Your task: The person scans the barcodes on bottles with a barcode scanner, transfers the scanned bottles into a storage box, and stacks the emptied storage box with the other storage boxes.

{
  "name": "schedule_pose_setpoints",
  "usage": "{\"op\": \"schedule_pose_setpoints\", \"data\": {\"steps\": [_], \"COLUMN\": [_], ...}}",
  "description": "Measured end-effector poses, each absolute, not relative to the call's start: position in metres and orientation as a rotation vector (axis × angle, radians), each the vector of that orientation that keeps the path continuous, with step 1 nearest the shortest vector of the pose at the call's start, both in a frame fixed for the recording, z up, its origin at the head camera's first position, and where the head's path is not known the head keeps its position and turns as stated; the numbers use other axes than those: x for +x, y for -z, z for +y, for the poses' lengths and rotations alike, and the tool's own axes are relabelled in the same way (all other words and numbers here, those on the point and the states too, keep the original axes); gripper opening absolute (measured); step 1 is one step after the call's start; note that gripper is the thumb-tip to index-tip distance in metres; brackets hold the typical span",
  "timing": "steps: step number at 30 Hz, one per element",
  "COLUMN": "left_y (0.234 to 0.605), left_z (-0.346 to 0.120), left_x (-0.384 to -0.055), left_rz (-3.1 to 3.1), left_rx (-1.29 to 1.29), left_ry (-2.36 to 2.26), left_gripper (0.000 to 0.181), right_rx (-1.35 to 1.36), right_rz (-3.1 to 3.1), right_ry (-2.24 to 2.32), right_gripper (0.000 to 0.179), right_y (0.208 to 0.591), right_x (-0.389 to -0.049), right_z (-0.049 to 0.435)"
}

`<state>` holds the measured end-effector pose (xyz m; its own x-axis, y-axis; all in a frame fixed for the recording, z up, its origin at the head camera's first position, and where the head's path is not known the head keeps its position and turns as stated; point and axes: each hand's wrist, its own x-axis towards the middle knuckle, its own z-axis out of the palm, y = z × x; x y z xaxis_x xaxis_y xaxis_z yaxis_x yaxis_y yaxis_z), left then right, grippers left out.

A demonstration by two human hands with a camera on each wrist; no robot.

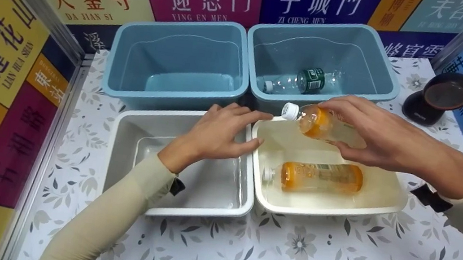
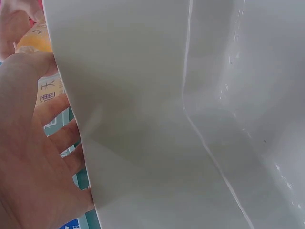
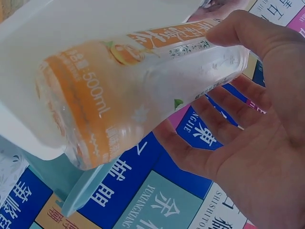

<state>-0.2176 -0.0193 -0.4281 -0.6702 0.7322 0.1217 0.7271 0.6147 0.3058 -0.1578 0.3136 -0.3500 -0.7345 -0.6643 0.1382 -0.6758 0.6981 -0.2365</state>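
Right hand (image 1: 376, 132) grips orange bottle (image 1: 327, 125) mid-body, above the white tub (image 1: 389, 202). Left hand (image 1: 217, 135) released, fingers straight, beside it. Bottle looks empty: light, smooth, crushable; hold label band.

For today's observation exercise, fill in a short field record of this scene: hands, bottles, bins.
Right hand: grips a clear plastic bottle with orange label and white cap, held above the right white plastic bin
Left hand: open, over the left white bin
Right white bin holds: a second orange-label bottle, lying down
Right blue bin holds: a green-label clear bottle
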Motion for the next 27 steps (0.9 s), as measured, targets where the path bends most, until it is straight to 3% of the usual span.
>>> {"op": "schedule_pose_setpoints", "data": {"steps": [27], "left_y": [0.43], "left_z": [-0.02], "left_x": [-0.218], "left_rz": [2.816], "left_rx": [1.271], "left_ry": [-0.53], "left_gripper": [0.055], "right_rx": [1.062], "right_rz": [-2.759], "right_ry": [-0.426], "right_gripper": [0.082], "right_y": [0.346], "right_x": [-0.156], "right_z": [0.325]}}
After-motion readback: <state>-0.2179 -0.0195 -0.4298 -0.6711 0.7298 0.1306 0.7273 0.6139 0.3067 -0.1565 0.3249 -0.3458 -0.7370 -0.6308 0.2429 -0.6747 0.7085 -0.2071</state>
